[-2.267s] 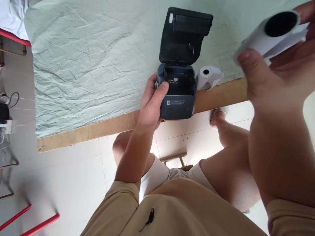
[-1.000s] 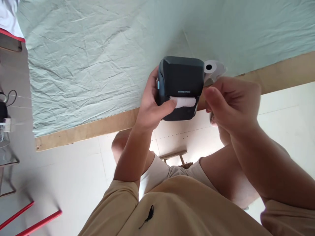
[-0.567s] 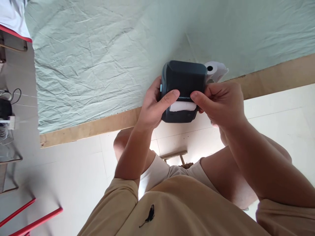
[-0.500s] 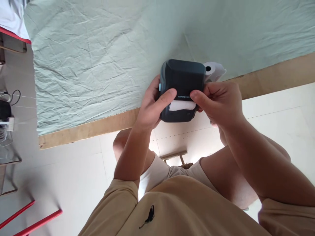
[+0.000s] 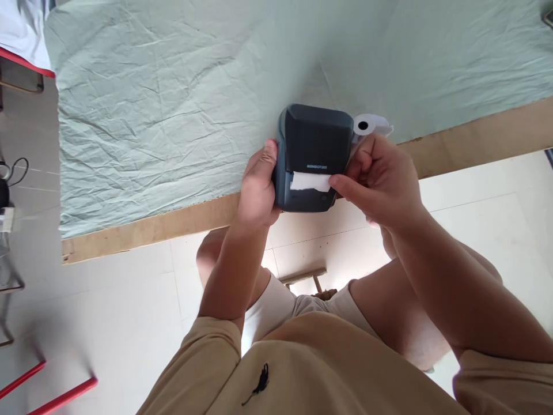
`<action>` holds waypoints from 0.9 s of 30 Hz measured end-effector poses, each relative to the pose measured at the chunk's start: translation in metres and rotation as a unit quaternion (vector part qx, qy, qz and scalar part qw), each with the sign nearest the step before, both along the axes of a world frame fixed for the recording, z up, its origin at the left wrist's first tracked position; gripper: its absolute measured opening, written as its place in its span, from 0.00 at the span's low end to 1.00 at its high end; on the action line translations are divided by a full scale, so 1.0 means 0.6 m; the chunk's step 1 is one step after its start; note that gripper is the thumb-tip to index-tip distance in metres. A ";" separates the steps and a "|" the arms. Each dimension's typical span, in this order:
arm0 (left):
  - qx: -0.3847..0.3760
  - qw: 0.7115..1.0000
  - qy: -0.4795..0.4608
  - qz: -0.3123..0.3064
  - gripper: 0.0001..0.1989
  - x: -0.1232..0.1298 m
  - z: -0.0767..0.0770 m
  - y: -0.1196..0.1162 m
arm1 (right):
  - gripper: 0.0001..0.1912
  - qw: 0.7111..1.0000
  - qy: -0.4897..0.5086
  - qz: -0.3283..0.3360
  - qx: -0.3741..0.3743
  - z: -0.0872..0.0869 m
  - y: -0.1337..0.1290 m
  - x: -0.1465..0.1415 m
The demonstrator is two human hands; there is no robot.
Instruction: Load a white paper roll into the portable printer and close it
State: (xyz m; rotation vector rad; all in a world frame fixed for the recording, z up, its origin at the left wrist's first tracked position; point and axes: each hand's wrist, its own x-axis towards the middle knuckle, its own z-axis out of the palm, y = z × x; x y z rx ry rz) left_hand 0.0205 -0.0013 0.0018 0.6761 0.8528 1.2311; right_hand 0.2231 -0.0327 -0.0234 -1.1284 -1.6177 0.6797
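A dark label printer [image 5: 317, 141] with small lettering on its lid is held over the table's front edge. White paper [image 5: 309, 181] sticks out of the slot below the lid. My left hand [image 5: 259, 187] grips the printer's left side, its thumb along that side. My right hand [image 5: 380, 181] is at the printer's right side, fingers curled, with the thumb tip on the right end of the paper. Just behind that hand lies a white paper roll [image 5: 363, 125] with a dark core.
A pale green wrinkled cloth [image 5: 164, 115] covers the table, whose wooden edge [image 5: 151, 227] faces me. Cables [image 5: 17, 173] and metal frames are at the far left. Red bars [image 5: 64, 395] show at the lower left. A dark object [image 5: 548, 16] is at the top right corner.
My left thumb has moved off the printer's lid to its left side. The paper now shows a ragged lower edge lying over the front. The printer has shifted slightly left.
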 end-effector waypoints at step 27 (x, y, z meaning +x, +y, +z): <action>0.067 0.992 0.042 -0.100 0.15 -0.006 0.018 -0.008 | 0.13 0.984 -0.169 -0.051 0.028 0.146 0.004 0.016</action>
